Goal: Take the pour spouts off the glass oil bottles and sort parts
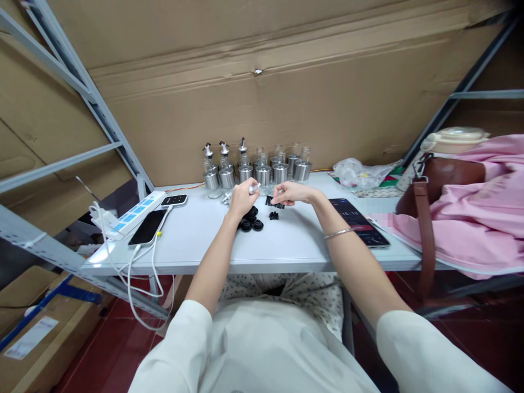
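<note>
My left hand (243,197) is closed around a small whitish pourer piece (254,189), whose end pokes out past the fingers. To its right, my right hand (291,192) is bent down with its fingertips pinched together at a cluster of small black plastic parts (268,201); whether a part is between them is hidden. Another small black clump (274,216) lies nearer the table's front. Round black stoppers (257,224) are heaped under and beside my left wrist. Some silvery pieces (225,199) sit just left of that hand, partly covered.
Several glass bottles with metal sleeves (263,173) stand along the cardboard wall; three at the left carry pourers (224,147). Phones (149,227) and a power strip (139,213) with white cables occupy the left. A larger phone (360,224), plastic bag (355,173) and brown-strapped bag (423,229) are at right.
</note>
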